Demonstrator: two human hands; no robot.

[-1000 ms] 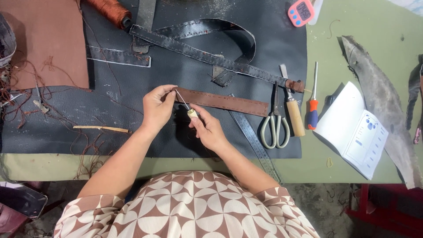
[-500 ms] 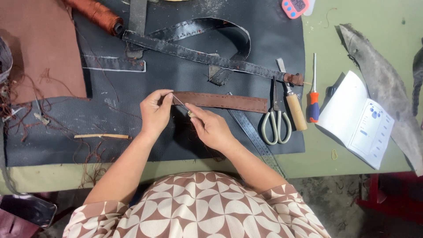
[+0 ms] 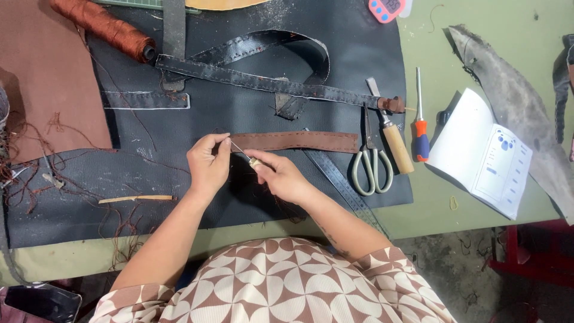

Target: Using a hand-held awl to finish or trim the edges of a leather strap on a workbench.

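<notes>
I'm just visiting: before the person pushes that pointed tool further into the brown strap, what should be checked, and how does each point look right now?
1. Left hand pinches the end of the brown leather strap: ok.
2. Right hand grips the awl: ok.
3. Awl tip on a stitch hole: cannot tell.
4. Left fingers clear of the tip: not ok, very close.
5. Scissors off the strap: ok.
</notes>
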